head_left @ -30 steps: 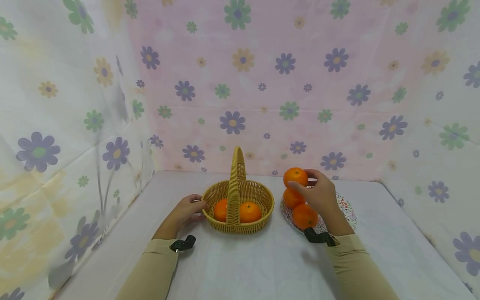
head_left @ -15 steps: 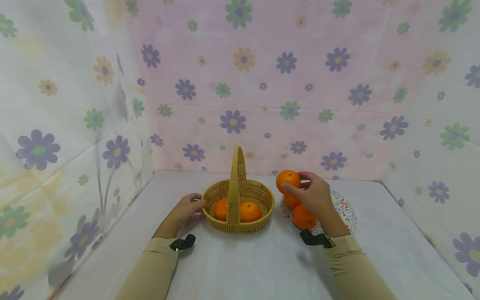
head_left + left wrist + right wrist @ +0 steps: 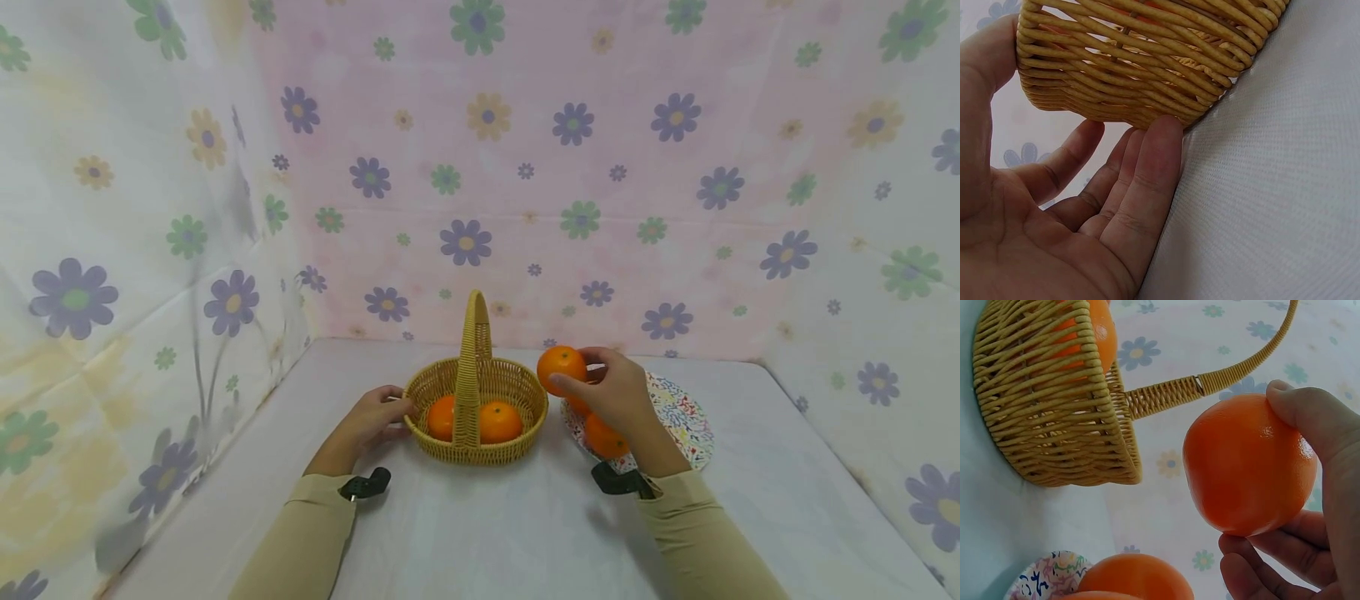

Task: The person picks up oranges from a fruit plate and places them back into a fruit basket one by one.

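My right hand (image 3: 621, 400) holds an orange (image 3: 561, 369) between thumb and fingers, raised just off the right rim of a wicker basket (image 3: 517, 450). In the right wrist view the held orange (image 3: 1247, 465) hangs apart from the basket (image 3: 1047, 406). My left hand (image 3: 369, 423) grips the basket's left side. The left wrist view shows the thumb at the upper wall and fingertips (image 3: 1161, 137) against the lower wall of the basket (image 3: 1122, 69). Two oranges (image 3: 500, 423) lie inside, one partly behind the handle.
A colour-speckled plate (image 3: 686, 421) stands right of the basket, bearing two oranges (image 3: 602, 437) partly hidden by my right hand. The basket's tall handle (image 3: 468, 367) arches over its middle. Flower-patterned cloth (image 3: 525, 167) walls the white table (image 3: 480, 533) at the back and sides.
My right hand has carried the orange leftward and slightly down, from above the plate to near the basket's right rim. The left hand and basket have stayed put.
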Demonstrator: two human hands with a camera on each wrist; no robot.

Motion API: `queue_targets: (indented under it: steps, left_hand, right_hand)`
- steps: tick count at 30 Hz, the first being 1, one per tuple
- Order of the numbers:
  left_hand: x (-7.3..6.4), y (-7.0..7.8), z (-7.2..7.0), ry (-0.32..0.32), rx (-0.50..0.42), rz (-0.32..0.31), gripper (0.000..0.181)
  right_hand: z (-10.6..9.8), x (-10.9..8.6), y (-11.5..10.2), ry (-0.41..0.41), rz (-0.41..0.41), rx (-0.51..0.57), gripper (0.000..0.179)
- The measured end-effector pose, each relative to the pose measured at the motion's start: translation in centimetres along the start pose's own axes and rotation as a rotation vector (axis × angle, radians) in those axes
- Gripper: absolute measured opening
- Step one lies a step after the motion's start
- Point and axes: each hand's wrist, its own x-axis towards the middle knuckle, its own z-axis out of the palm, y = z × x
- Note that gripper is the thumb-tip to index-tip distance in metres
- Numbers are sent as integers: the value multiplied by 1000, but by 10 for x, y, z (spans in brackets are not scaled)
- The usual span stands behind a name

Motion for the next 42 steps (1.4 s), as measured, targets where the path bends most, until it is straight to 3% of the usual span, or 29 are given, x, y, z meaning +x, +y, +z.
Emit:
queue_targets:
  steps: [34,42]
  left_hand:
    - [3,-2,1,17,15,-6,44]
    - [2,-2,-1,6,10,3,44]
  right_hand:
    - [29,-8,-4,-31,-153,-95,81]
    - [32,-10,-7,-45,-144,-96,82]
